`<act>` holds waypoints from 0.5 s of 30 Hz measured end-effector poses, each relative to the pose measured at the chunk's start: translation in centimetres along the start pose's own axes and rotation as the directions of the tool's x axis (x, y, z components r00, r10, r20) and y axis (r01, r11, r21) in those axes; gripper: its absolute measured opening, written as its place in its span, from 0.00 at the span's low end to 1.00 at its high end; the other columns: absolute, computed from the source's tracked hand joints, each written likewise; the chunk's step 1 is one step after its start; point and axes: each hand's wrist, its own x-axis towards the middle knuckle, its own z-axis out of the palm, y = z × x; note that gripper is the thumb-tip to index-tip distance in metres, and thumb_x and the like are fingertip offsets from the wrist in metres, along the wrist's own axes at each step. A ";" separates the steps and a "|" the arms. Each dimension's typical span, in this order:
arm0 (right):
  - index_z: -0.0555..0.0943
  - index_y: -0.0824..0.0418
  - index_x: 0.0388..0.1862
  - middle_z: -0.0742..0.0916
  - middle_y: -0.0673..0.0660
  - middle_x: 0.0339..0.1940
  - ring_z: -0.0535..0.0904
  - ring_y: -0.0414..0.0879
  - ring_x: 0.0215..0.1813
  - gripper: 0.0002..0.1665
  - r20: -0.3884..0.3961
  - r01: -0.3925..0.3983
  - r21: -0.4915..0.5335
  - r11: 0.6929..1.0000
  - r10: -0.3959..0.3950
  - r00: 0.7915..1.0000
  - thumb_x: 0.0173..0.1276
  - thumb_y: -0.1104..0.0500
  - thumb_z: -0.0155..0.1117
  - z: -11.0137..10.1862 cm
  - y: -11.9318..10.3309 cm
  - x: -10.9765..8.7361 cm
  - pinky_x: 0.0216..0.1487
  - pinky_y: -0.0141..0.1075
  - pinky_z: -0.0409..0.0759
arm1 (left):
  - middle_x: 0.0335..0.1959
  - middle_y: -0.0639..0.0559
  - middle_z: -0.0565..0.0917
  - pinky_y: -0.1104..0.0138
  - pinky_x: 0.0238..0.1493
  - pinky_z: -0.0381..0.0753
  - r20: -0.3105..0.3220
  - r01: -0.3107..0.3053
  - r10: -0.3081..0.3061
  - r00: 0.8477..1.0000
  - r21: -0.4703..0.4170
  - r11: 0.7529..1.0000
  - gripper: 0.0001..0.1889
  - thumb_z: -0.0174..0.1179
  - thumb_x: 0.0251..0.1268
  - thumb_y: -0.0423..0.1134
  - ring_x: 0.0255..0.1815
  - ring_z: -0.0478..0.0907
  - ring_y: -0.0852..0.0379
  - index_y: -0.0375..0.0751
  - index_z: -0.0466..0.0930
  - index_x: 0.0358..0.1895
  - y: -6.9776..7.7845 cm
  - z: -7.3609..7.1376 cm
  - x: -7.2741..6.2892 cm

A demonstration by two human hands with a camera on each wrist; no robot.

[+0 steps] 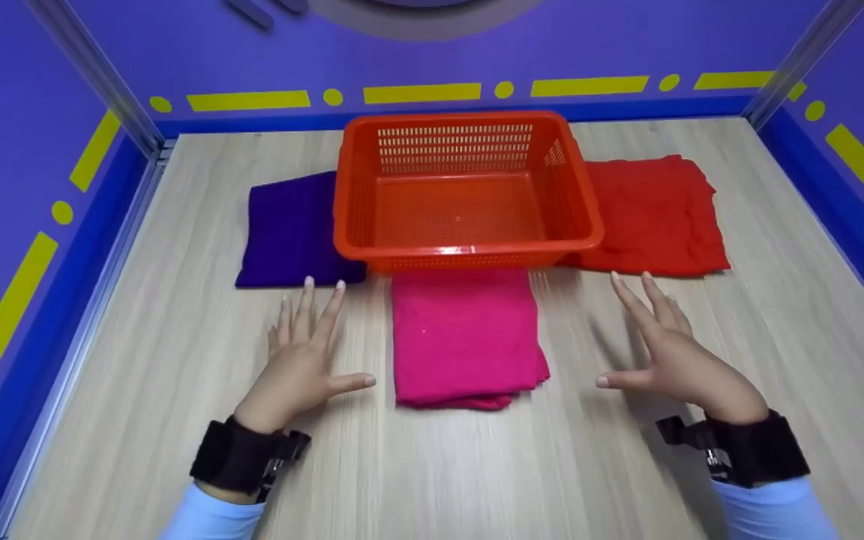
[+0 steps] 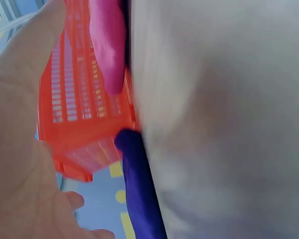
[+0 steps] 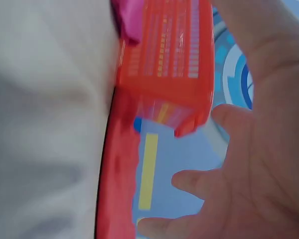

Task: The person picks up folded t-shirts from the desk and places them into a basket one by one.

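Observation:
A folded pink cloth (image 1: 466, 337) lies on the table in front of an orange plastic basket (image 1: 469, 251), its far edge meeting the basket's base. My left hand (image 1: 298, 375) hovers left of the pink cloth with fingers spread, holding nothing. To the right of that cloth my right hand (image 1: 672, 360) is also spread and free of any object. A folded dark purple cloth (image 1: 289, 232) sits left of the basket, beyond my left fingertips. On the basket's other side lies a folded red cloth (image 1: 657, 217), just past my right fingertips. Inside the basket only its bare floor shows.
The wood-grain table (image 1: 432, 472) is bounded by a blue back wall (image 1: 432, 67) with yellow marks. Blue side panels (image 1: 12, 187) rise at left and right, with metal posts at the corners.

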 end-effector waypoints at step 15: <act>0.42 0.51 0.86 0.53 0.67 0.82 0.61 0.72 0.75 0.61 0.048 0.027 0.487 0.873 -0.058 0.997 0.67 0.55 0.73 2.8 -1.5 3.0 0.67 0.60 0.70 | 0.82 0.37 0.36 0.44 0.76 0.53 0.052 -0.028 0.081 0.995 -0.643 0.765 0.61 0.72 0.63 0.46 0.82 0.42 0.37 0.45 0.29 0.83 3.1 3.2 1.5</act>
